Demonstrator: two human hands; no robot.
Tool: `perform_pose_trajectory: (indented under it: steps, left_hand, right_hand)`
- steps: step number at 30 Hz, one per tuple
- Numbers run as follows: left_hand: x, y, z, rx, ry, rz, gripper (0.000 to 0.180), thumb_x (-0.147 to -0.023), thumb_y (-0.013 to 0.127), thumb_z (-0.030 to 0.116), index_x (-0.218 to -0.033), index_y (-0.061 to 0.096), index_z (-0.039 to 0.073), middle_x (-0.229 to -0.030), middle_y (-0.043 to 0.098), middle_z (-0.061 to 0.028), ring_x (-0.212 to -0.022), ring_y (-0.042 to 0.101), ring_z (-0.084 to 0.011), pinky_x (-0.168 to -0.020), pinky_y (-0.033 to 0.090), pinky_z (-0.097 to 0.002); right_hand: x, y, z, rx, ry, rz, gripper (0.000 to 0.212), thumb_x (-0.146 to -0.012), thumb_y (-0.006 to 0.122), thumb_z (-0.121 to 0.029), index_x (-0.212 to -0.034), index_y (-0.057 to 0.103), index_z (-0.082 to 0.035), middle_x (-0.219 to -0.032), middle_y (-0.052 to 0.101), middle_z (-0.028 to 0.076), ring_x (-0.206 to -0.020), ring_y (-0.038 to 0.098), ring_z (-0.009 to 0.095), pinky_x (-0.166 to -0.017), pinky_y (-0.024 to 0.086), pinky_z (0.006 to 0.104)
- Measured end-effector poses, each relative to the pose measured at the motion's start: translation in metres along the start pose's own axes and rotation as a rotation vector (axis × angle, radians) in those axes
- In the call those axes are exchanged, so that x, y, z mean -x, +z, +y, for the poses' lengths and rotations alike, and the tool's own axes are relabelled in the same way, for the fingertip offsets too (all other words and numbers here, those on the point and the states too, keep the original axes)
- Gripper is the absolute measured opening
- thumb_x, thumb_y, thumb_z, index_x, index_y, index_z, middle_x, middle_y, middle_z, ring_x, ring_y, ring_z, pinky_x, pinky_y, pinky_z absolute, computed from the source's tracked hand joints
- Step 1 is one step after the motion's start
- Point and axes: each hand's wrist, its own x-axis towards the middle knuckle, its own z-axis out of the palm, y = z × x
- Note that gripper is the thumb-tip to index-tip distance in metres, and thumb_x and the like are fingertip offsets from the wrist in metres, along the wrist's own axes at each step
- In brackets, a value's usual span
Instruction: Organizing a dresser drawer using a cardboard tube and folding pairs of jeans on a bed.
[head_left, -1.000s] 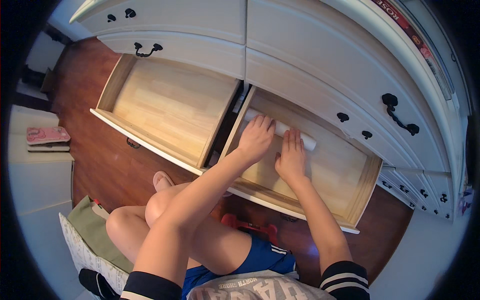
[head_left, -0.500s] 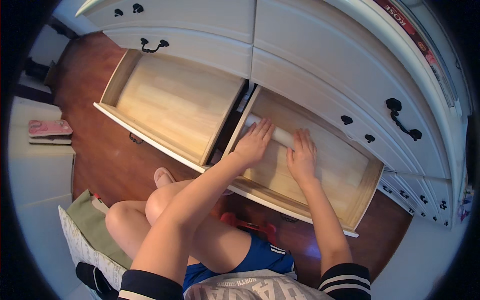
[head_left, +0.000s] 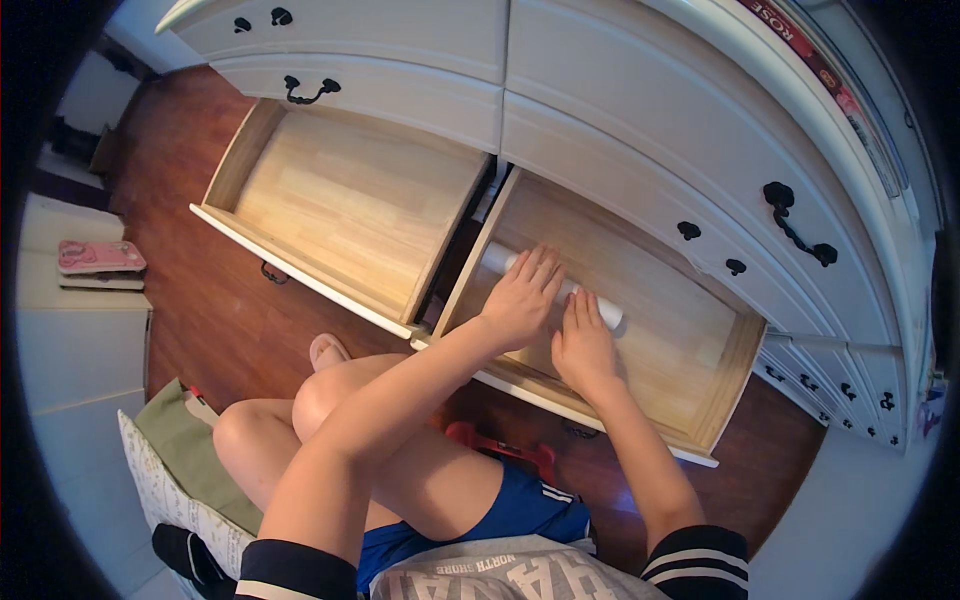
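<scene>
A white roll (head_left: 606, 312) lies slantwise inside the right pulled-out drawer (head_left: 680, 345), its far-left end close to the drawer's left side wall. My left hand (head_left: 523, 297) rests on the roll's middle with fingers stretched out. Beside it, my right hand (head_left: 584, 345) lies flat with extended fingers touching the roll nearer its right end. Neither hand is wrapped round it. Part of the roll is hidden under my fingers. The wooden drawer bottom shows around it.
On the left another pulled-out drawer (head_left: 350, 195) shows bare wood. The white dresser (head_left: 640, 90) with black handles rises behind both. A red object (head_left: 505, 450) is on the floor below the right drawer. A fabric bin (head_left: 175, 470) stands by my left knee.
The roll has come nearer to me across the drawer bottom. My right hand has moved left and closer to my left hand, uncovering the roll's right end.
</scene>
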Motion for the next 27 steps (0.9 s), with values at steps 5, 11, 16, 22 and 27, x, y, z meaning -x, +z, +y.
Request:
perform_pose_trajectory:
  steps: [5, 11, 16, 22, 27]
  left_hand:
    - [0.009, 0.024, -0.01, 0.113, -0.014, 0.0, 0.077, -0.088, 0.056, 0.037, -0.145, 0.026, -0.006, -0.151, 0.027, -0.0253, -0.143, 0.021, -0.0373, -0.118, 0.018, -0.0443]
    - [0.025, 0.009, -0.01, 0.087, -0.047, -0.175, 0.077, -0.093, 0.048, 0.046, -0.147, 0.024, -0.003, -0.155, 0.023, -0.0204, -0.146, 0.016, -0.0311, -0.118, 0.014, -0.0435]
    - [0.033, -0.001, -0.004, 0.065, -0.075, -0.248, 0.076, -0.094, 0.043, 0.049, -0.148, 0.024, -0.001, -0.156, 0.023, -0.0148, -0.147, 0.015, -0.0251, -0.119, 0.012, -0.0456]
    - [0.034, -0.026, -0.007, 0.107, -0.092, -0.332, 0.07, -0.093, 0.046, 0.046, -0.145, 0.033, 0.0, -0.154, 0.03, -0.0132, -0.145, 0.023, -0.0237, -0.118, 0.015, -0.0446]
    - [0.022, -0.019, -0.002, 0.106, -0.074, -0.267, 0.071, -0.089, 0.055, 0.043, -0.142, 0.035, 0.0, -0.15, 0.032, -0.0228, -0.144, 0.023, -0.0339, -0.117, 0.019, -0.0439]
  right_hand:
    - [0.009, -0.007, -0.012, 0.025, -0.024, -0.022, 0.053, -0.091, 0.053, -0.027, -0.129, 0.048, 0.01, -0.138, 0.045, 0.029, -0.132, 0.04, 0.042, -0.109, 0.034, 0.0451]
    - [-0.006, -0.053, -0.002, -0.375, 0.191, -0.174, 0.05, -0.094, 0.049, -0.029, -0.129, 0.05, 0.006, -0.136, 0.05, 0.023, -0.128, 0.046, 0.037, -0.108, 0.035, 0.0441]
    - [0.002, -0.014, 0.01, -0.078, 0.04, 0.011, 0.057, -0.096, 0.047, -0.029, -0.14, 0.037, 0.004, -0.146, 0.038, 0.022, -0.139, 0.032, 0.035, -0.114, 0.026, 0.0436]
    - [0.016, -0.011, 0.003, -0.213, 0.007, -0.142, 0.058, -0.097, 0.047, -0.027, -0.142, 0.033, 0.007, -0.149, 0.032, 0.026, -0.14, 0.028, 0.038, -0.116, 0.024, 0.0423]
    - [0.022, -0.013, 0.003, -0.16, -0.034, -0.115, 0.051, -0.096, 0.048, -0.026, -0.137, 0.043, 0.004, -0.144, 0.041, 0.023, -0.135, 0.038, 0.036, -0.11, 0.034, 0.042]
